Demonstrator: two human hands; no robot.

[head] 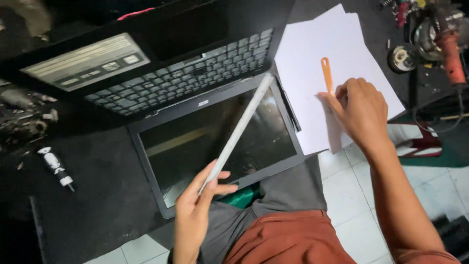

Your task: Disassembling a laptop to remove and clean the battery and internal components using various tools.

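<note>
Grey flat bezel strip (240,128) is pinched at its lower end by the left hand (198,208), slanting across the black laptop's dark screen (215,142). Right hand (359,110) grips the orange plastic pry tool (326,74) on white paper sheets (312,54) overhanging the black bench edge (97,205); white tiled floor (351,195) lies below.

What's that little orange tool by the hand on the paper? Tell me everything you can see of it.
The orange tool is a slim, flat stick, plastic by its look, with a rounded end pierced by a small hole. It lies nearly upright in the picture on the white paper sheets, hole end pointing away from the person. The right hand covers its near end, fingertips pressing on it, so that end's shape is hidden. Nothing else touches it.
</note>
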